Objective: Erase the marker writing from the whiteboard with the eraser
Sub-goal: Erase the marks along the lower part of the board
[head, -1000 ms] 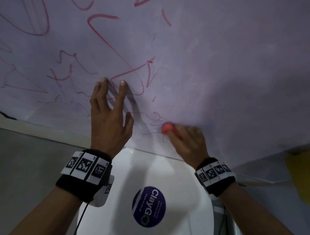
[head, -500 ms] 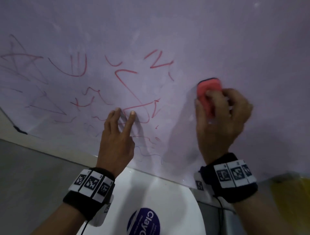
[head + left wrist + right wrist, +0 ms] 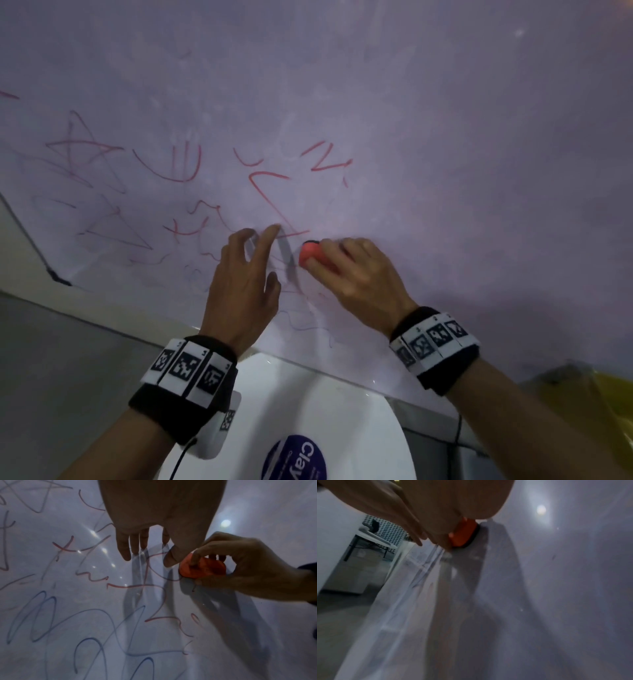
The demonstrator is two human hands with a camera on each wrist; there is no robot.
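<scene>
Pale, glossy board surface fills most of my view: the whiteboard [image 3: 445, 154] stands in front of me and bears smeared residue across its right and upper areas. Red marker writing [image 3: 267, 192] covers its left and centre, and fainter blue scrawls [image 3: 51, 615] lie lower down, nearest my left wrist. Below the board's lower edge sits a white rounded object [image 3: 325, 411] with a dark blue round label [image 3: 294, 459] reading "Clay".

My left hand [image 3: 245, 284] is spread with straight fingers; the fingertips [image 3: 274, 229] rest on the board among the red strokes, and it holds nothing. My right hand [image 3: 359, 274] is just to its right, with fingers and thumb curled round the eraser [image 3: 310, 255] in a firm grip. The eraser is orange-red with a dark pad [image 3: 475, 536] on its underside; that pad lies flat against the board. It sits at the right end of the red writing, just beside my left thumb [image 3: 171, 559]. Both wrists carry black bands [image 3: 185, 387] with white coded tags.
</scene>
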